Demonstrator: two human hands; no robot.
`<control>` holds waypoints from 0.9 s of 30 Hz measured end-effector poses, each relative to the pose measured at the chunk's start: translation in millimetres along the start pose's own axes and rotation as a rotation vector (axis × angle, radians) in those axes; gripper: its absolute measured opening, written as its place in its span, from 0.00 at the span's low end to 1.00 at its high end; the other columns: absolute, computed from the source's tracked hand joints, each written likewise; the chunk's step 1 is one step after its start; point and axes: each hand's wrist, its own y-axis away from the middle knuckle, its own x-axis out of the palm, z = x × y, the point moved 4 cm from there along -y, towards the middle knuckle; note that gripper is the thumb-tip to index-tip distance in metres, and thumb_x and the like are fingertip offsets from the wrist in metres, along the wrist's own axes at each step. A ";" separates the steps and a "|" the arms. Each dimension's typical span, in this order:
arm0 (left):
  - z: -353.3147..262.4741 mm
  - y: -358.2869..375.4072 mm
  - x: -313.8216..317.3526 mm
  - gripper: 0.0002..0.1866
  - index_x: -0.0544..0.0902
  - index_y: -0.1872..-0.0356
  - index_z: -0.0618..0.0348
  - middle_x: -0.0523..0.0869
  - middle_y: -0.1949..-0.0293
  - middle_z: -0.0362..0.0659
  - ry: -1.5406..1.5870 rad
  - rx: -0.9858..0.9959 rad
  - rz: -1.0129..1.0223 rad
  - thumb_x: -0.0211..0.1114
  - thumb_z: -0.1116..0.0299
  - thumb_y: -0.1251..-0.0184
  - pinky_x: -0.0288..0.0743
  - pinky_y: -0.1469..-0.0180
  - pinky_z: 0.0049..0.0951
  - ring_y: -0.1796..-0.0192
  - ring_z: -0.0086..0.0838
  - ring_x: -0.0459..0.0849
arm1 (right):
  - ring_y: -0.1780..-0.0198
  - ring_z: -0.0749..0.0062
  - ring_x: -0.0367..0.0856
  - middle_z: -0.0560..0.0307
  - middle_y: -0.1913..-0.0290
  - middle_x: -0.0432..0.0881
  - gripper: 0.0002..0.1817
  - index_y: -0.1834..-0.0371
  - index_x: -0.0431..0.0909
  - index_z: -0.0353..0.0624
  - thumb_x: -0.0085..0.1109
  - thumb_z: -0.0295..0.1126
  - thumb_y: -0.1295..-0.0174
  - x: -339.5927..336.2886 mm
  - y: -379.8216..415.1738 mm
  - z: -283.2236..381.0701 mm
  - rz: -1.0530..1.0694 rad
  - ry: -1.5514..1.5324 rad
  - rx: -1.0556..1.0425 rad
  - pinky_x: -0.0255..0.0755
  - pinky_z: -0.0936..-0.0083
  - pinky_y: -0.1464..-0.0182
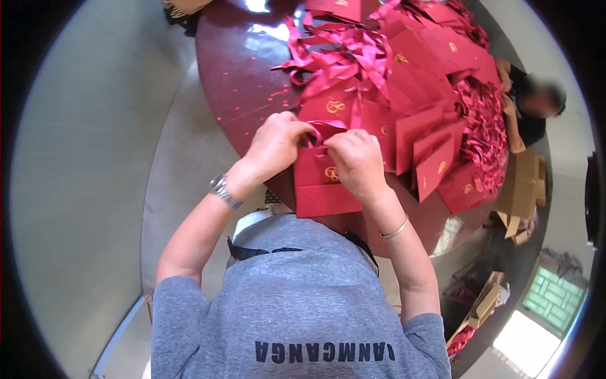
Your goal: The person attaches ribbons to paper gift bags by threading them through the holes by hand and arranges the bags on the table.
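Note:
A red paper gift bag [323, 201] with a gold emblem lies at the table's near edge, right in front of my body. A pink ribbon [323, 124] loops across its top between my two hands. My left hand [278, 144], a watch on its wrist, is closed with thumb and fingers pinching the ribbon at the bag's upper left. At the upper right, my right hand [358, 161] is closed in a pinch on the ribbon by the bag's top edge; its fingertips are partly hidden. Another red bag [334, 106] lies just beyond.
Many red bags [435, 167] and tangled pink ribbons [486, 132] cover the right of the round table [233, 82]. Small red scraps dot its left part. A person [529, 107] sits across at the right. Cardboard boxes [519, 180] stand beside the table.

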 end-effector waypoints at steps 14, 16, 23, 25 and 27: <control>7.5 -3.3 9.9 0.04 0.87 0.74 0.48 0.83 0.66 0.42 -0.233 0.245 0.060 0.65 0.66 0.51 0.80 0.65 0.40 0.57 0.40 0.83 | 0.63 0.53 0.77 0.49 0.68 0.77 0.07 0.62 0.78 0.38 0.62 0.24 0.43 28.1 12.6 1.7 0.171 -0.308 0.084 0.68 0.61 0.60; -1.2 -7.3 7.8 0.04 0.87 0.75 0.44 0.83 0.68 0.39 -0.359 0.232 -0.023 0.65 0.65 0.51 0.80 0.67 0.37 0.60 0.37 0.83 | 0.67 0.53 0.78 0.50 0.72 0.77 0.04 0.66 0.79 0.38 0.62 0.24 0.43 15.4 6.4 13.9 0.144 -0.349 0.067 0.69 0.61 0.63; -24.1 -5.4 6.8 0.05 0.84 0.71 0.48 0.82 0.68 0.37 -0.351 0.222 -0.051 0.62 0.72 0.47 0.80 0.65 0.37 0.62 0.35 0.82 | 0.71 0.57 0.82 0.54 0.77 0.80 0.04 0.80 0.81 0.49 0.59 0.30 0.49 3.8 9.1 26.8 0.074 -0.160 -0.009 0.74 0.58 0.67; -16.5 -6.0 17.1 0.04 0.84 0.71 0.50 0.82 0.67 0.39 -0.276 0.239 -0.085 0.62 0.72 0.44 0.79 0.63 0.40 0.61 0.37 0.82 | 0.71 0.57 0.82 0.54 0.77 0.80 0.05 0.81 0.79 0.48 0.60 0.32 0.50 1.3 16.2 26.4 -0.013 -0.161 0.033 0.74 0.57 0.57; -15.7 -11.4 13.7 0.08 0.84 0.61 0.58 0.83 0.63 0.45 -0.072 0.236 -0.070 0.62 0.77 0.41 0.77 0.57 0.40 0.57 0.42 0.82 | 0.65 0.58 0.82 0.55 0.73 0.81 0.07 0.80 0.79 0.47 0.64 0.35 0.49 2.6 22.1 23.6 -0.034 -0.148 0.069 0.63 0.48 0.38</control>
